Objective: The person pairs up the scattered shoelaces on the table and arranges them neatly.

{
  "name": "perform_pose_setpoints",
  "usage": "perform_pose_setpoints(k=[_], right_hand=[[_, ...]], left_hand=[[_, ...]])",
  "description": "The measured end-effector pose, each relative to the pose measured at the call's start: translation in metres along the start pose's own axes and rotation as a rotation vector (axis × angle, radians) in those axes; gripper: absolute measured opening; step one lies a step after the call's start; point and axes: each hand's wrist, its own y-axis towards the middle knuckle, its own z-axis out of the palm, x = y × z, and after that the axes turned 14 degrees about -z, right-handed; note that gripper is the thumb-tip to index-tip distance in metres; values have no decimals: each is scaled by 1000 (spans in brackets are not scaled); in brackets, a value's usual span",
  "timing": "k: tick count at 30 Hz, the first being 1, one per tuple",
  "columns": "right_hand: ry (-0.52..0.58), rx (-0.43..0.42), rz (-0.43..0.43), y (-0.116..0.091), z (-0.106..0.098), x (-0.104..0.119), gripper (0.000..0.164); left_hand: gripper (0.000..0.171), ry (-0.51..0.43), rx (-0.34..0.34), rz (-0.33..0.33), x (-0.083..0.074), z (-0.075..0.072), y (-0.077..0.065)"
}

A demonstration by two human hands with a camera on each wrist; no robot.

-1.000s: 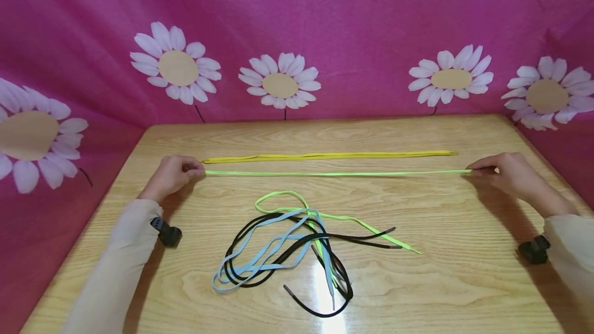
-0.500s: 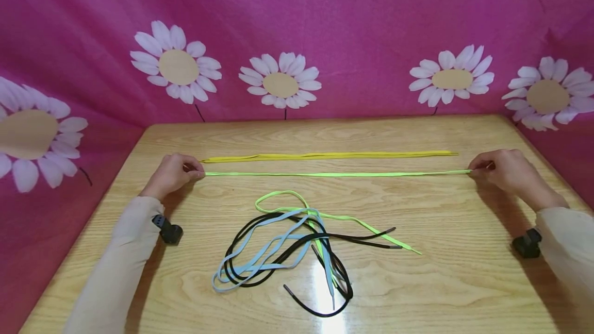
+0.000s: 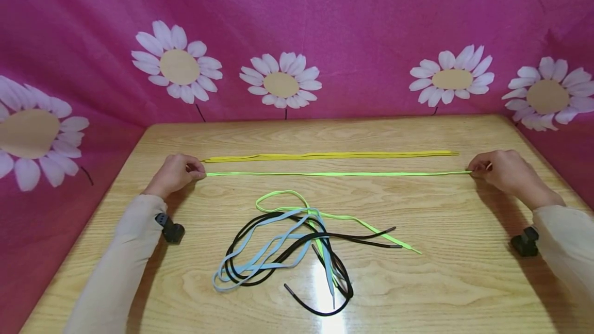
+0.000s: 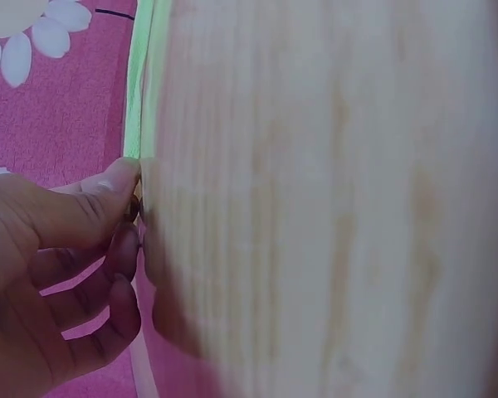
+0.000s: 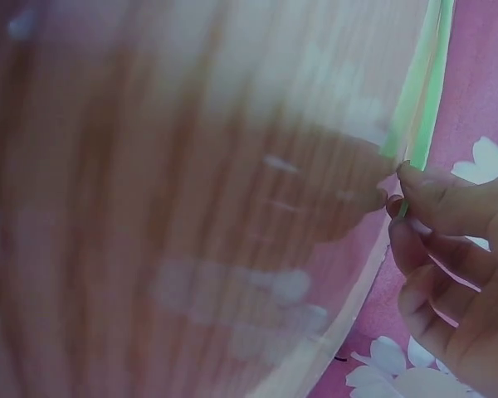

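Our left hand (image 3: 174, 173) and right hand (image 3: 509, 173) pinch opposite ends of the green lace (image 3: 343, 174), stretched across the counter (image 3: 445, 287) beside the yellow lace (image 3: 343, 155). We judge the green lace light, soft and limp, best held at both ends.

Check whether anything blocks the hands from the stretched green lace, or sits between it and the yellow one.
Nothing visible: the left hand and right hand each pinch an end of the stretched lace, and only table shows between it and the yellow lace. The tangled laces lie on the near side.
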Motion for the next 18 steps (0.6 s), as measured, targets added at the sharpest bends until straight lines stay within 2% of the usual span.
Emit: perform_pose_setpoints(k=[11,18], right_hand=[[-8,-8,-16,3,2,0,13],[2,41,14,5,1,0,14]], left_hand=[[5,24,12,-9,4,-3,-1],[3,40,32,-27,4,-4,-1]])
